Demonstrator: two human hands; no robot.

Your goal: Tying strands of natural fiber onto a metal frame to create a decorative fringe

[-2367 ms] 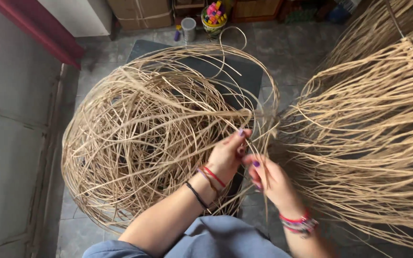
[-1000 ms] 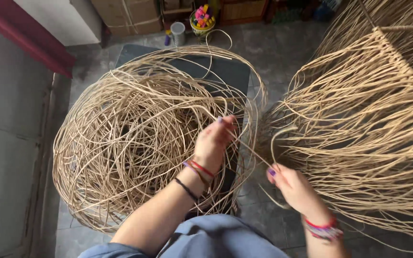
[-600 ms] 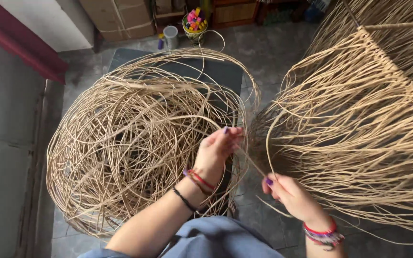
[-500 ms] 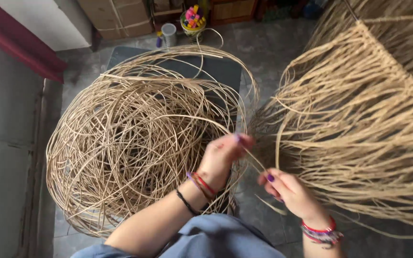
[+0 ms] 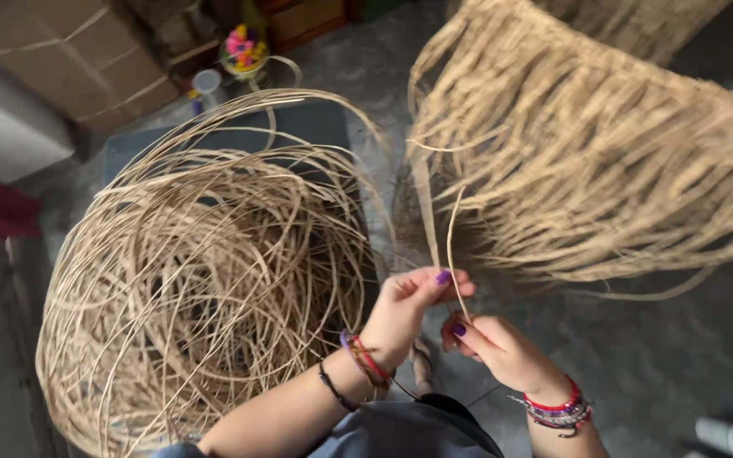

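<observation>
Left hand (image 5: 407,307) & right hand (image 5: 492,346) meet close together, both pinching one thin cane strand (image 5: 454,246) btw fingertips, prob. to keep it taut and separate from the rest. Strand rises toward the hanging fringe of canes (image 5: 604,161) on the right. Loose coil of cane (image 5: 205,271) sits left, within reach, on the grey floor (image 5: 663,356).

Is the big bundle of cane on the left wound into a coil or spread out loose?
Coiled. The cane bundle lies in loose round loops, hollow in the middle, with some stray ends sticking out.
</observation>
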